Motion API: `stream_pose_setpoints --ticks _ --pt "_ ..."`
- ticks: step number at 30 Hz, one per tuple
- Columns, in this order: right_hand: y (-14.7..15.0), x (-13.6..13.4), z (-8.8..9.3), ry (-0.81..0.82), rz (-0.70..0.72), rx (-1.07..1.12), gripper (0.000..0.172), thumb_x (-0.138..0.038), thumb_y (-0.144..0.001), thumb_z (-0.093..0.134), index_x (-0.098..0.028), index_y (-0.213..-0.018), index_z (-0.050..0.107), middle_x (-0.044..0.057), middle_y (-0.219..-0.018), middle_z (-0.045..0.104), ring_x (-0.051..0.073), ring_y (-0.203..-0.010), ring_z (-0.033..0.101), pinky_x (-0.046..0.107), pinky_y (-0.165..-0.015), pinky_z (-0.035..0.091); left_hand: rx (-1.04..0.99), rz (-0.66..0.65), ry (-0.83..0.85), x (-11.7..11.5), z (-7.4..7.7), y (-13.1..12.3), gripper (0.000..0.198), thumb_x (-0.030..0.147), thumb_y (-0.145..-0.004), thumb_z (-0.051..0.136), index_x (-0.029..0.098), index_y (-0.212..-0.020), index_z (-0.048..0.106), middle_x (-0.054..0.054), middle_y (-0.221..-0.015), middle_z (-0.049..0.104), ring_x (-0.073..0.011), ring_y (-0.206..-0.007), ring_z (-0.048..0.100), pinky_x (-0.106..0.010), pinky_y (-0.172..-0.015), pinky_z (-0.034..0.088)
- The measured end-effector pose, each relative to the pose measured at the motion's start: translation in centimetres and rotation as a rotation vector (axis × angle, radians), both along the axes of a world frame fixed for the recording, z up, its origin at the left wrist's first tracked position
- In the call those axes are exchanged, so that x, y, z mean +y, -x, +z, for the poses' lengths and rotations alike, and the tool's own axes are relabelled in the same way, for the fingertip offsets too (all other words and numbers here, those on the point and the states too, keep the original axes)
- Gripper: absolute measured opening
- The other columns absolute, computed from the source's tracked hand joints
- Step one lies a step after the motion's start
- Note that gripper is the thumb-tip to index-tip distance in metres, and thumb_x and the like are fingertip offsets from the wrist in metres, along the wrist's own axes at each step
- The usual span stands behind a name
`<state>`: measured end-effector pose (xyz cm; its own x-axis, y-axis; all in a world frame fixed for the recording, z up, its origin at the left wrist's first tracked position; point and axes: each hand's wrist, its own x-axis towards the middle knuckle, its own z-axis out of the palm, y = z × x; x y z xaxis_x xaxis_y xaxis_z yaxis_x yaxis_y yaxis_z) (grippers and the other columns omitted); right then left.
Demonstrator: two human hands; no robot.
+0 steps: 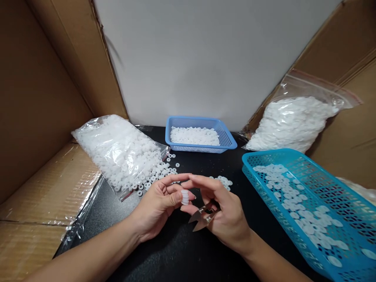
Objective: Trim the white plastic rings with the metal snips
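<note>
Between the thumb and fingers of my left hand (160,203) is a short stack of white plastic rings (185,197). My right hand (226,211) is closed around a pair of thread snips (202,220), their pointed metal blades spread apart and angled down to the left. The right thumb and index fingertips come up close to the stack, and the fingertips of both hands meet above it. Loose white rings (164,170) lie beyond my left hand, and a small pile of white discs (223,182) sits behind my right hand.
A clear bag of white rings (117,149) spills at the left. A blue basket (202,148) holding white pieces stands at the back. On the right are a turquoise basket (273,199) with white discs and another full zip bag (293,117). Cardboard walls (64,51) flank the black table (170,254).
</note>
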<state>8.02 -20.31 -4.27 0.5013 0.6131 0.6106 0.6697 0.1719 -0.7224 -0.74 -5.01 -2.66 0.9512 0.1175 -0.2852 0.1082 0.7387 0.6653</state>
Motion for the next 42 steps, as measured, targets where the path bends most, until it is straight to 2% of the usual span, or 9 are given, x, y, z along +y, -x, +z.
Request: stream_pose_setpoints --ticks 6,9,12,15,23,27,30,37,42 --pt "-0.5 0.0 0.7 0.072 -0.051 -0.156 0.026 -0.020 -0.090 0.075 -0.027 -0.115 0.072 0.007 -0.110 0.068 0.019 -0.087 0.072 0.029 -0.069 0.064 -0.025 0.021 -0.032 0.1 -0.1 -0.1 0.042 0.017 -0.066 0.095 0.015 -0.106 0.081 -0.003 -0.071 0.077 -0.0128 -0.067 0.073 -0.020 -0.068 0.057" --pt "-0.3 -0.1 0.6 0.066 -0.073 -0.118 0.023 -0.019 -0.090 0.074 -0.027 -0.112 0.073 0.006 -0.107 0.066 0.016 -0.078 0.069 0.027 -0.063 0.063 -0.055 -0.008 -0.045 0.0 -0.1 0.0 0.045 0.020 -0.067 0.095 0.017 -0.109 0.080 -0.003 -0.076 0.079 -0.0130 -0.065 0.074 -0.022 -0.072 0.057" --pt "-0.2 -0.2 0.5 0.044 -0.051 -0.025 0.019 -0.020 -0.089 0.074 -0.026 -0.107 0.073 0.005 -0.106 0.063 0.012 -0.066 0.065 0.023 -0.055 0.060 -0.070 -0.050 -0.030 0.0 0.1 0.2 0.047 0.023 -0.071 0.093 0.019 -0.116 0.079 -0.007 -0.086 0.082 -0.0162 -0.077 0.077 -0.025 -0.079 0.058" --pt "-0.2 -0.2 0.6 0.022 -0.024 0.023 0.018 -0.020 -0.087 0.077 -0.025 -0.104 0.073 0.005 -0.104 0.062 0.011 -0.065 0.063 0.020 -0.051 0.057 -0.076 -0.071 -0.021 -0.1 0.3 0.3 0.046 0.022 -0.072 0.093 0.020 -0.115 0.080 -0.006 -0.084 0.082 -0.0181 -0.084 0.078 -0.024 -0.080 0.058" --pt "0.0 -0.1 0.8 0.019 -0.013 0.029 0.019 -0.017 -0.085 0.079 -0.025 -0.101 0.072 0.003 -0.102 0.061 0.006 -0.054 0.049 0.019 -0.044 0.047 -0.082 -0.033 -0.108 0.0 0.3 0.1 0.041 0.018 -0.069 0.094 0.019 -0.109 0.081 0.000 -0.070 0.075 -0.0107 -0.067 0.071 -0.020 -0.071 0.054" --pt "0.2 0.0 1.0 -0.015 0.008 0.087 0.021 -0.013 -0.083 0.078 -0.025 -0.098 0.071 0.003 -0.101 0.061 0.009 -0.062 0.060 0.019 -0.050 0.053 -0.113 -0.053 -0.059 -0.2 0.4 0.3 0.049 0.023 -0.071 0.094 0.018 -0.117 0.079 -0.003 -0.080 0.079 -0.0129 -0.074 0.073 -0.023 -0.078 0.054" --pt "0.3 0.1 1.2 -0.038 0.034 0.140 0.020 -0.011 -0.082 0.076 -0.024 -0.096 0.070 0.003 -0.101 0.061 0.010 -0.065 0.064 0.020 -0.054 0.057 -0.137 -0.094 -0.003 -0.2 0.5 0.5 0.047 0.019 -0.076 0.090 0.019 -0.121 0.078 -0.007 -0.087 0.082 -0.0163 -0.084 0.077 -0.025 -0.085 0.055" --pt "0.5 0.3 1.3 -0.056 0.060 0.162 0.021 -0.009 -0.082 0.074 -0.024 -0.096 0.069 0.002 -0.099 0.058 0.009 -0.070 0.062 0.016 -0.052 0.052 -0.143 -0.106 -0.022 -0.2 0.4 0.3 0.042 0.005 -0.078 0.084 0.021 -0.117 0.079 -0.001 -0.079 0.081 -0.0125 -0.079 0.078 -0.020 -0.080 0.057" --pt "0.6 0.4 1.1 -0.054 0.081 0.171 0.026 -0.007 -0.083 0.071 -0.026 -0.100 0.066 0.001 -0.103 0.056 0.010 -0.080 0.066 0.015 -0.055 0.053 -0.181 -0.092 -0.055 -0.3 0.4 0.3 0.036 0.010 -0.077 0.087 0.020 -0.110 0.080 0.000 -0.075 0.080 -0.0113 -0.074 0.077 -0.020 -0.081 0.058"
